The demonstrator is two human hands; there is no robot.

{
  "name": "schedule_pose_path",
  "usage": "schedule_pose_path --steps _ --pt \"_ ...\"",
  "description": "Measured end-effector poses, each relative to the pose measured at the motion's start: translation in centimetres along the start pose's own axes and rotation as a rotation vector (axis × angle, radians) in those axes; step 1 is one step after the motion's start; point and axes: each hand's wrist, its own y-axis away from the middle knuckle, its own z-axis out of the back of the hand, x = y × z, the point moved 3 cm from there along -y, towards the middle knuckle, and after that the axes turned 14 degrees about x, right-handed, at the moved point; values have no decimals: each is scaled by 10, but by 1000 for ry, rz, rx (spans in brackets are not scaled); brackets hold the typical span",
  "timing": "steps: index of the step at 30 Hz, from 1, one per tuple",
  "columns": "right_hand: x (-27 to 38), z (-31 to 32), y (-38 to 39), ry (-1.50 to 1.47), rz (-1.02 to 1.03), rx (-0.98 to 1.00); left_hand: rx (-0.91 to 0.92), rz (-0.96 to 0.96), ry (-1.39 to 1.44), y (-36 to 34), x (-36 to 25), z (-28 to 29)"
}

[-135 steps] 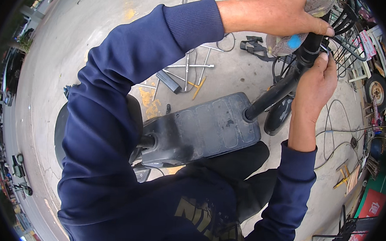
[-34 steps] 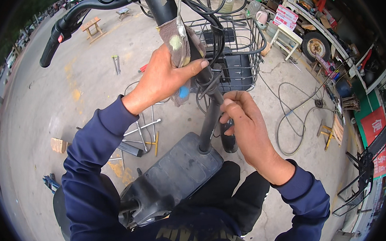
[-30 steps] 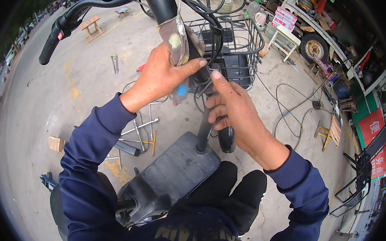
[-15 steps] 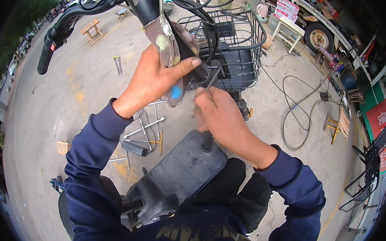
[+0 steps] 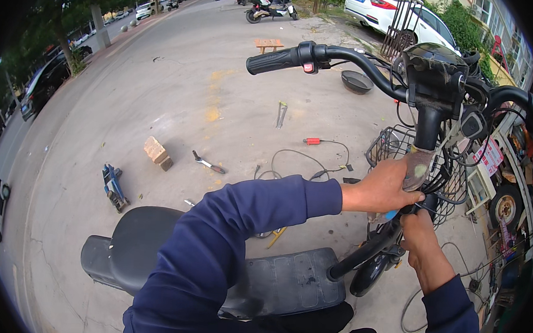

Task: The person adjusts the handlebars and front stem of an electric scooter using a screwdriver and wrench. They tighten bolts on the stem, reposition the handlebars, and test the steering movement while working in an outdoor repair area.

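Observation:
An electric scooter stands in front of me, with its black handlebar [image 5: 358,59] above the steering column [image 5: 428,124]. My left hand [image 5: 380,187] is closed round a dirty grey-brown rag [image 5: 418,168], pressing it against the column. The rag carries a pale patch and a blue spot. Just below, my right hand [image 5: 420,240] is closed at the lower end of the column, its fingers bent inward. Whatever those fingers grip is hidden. Behind the column sits a black wire basket [image 5: 389,143]. The footboard [image 5: 299,279] and black seat [image 5: 158,245] lie nearer me.
On the concrete lie a ratchet-like tool [image 5: 209,163], a wooden block [image 5: 159,152], a blue jack-like tool [image 5: 114,186], a red-ended cable [image 5: 312,141] and a black bowl [image 5: 357,82]. A wheel [image 5: 507,207] and clutter line the right. A white car [image 5: 380,10] is parked behind.
The view has swung to the left, so the scooter and both hands now appear farther right. Both hands remain at the steering column, the left still on the rag.

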Motion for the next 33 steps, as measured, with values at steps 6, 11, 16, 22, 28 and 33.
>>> schedule_pose_path --steps 6,11,16,22,28,33 --pt "17 -20 7 -95 64 -28 -52 -16 -9 6 0 2" --pt "-19 4 -9 -55 279 -80 -26 -61 -6 -9 -8 -12" --pt "-17 -23 -16 148 254 -249 43 4 -65 5 1 15" --pt "-56 -14 -20 359 580 -438 141 80 -17 -1 -8 7" --pt "-79 -5 -32 468 809 -439 102 -108 6 -1 -7 9" --pt "-94 25 -61 611 1040 -335 155 51 210 0 -6 2"
